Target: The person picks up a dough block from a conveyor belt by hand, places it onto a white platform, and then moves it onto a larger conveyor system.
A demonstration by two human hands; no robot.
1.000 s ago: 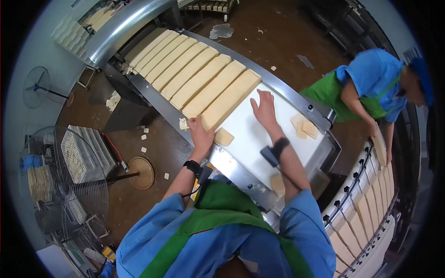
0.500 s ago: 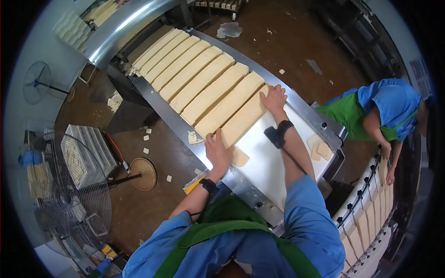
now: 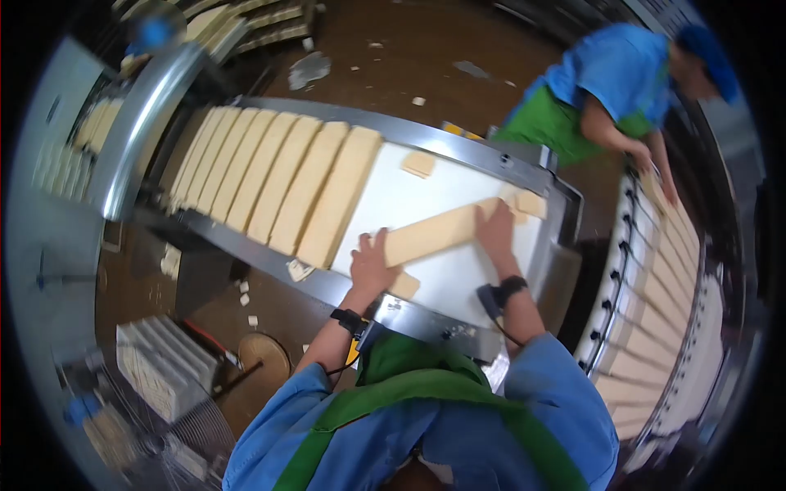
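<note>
I stand over a white conveyor belt (image 3: 426, 196) and hold one long pale dough slab (image 3: 434, 231) between my two hands. The slab lies slantwise on the bare part of the belt, apart from the row of slabs (image 3: 270, 180) that lie side by side farther up the belt. My left hand (image 3: 372, 263) grasps the slab's lower end, my fingers (image 3: 366, 243) curled over its edge. My right hand (image 3: 496, 231) is pressed against the slab's upper end, fingers closed around it. Each of my wrists wears a black band with a small device.

Just below the slab, beside my left hand, a small square dough offcut (image 3: 403, 285) rests on the belt near its steel rim. Past the slab's upper end, two more small pieces (image 3: 524, 201) lie touching each other, and another piece (image 3: 418, 164) lies above the slab near the belt's far rim.

Beyond the belt's end, a co-worker (image 3: 614, 82) in a blue shirt and green apron leans over a curved rack (image 3: 663, 270) filled with slabs.
</note>
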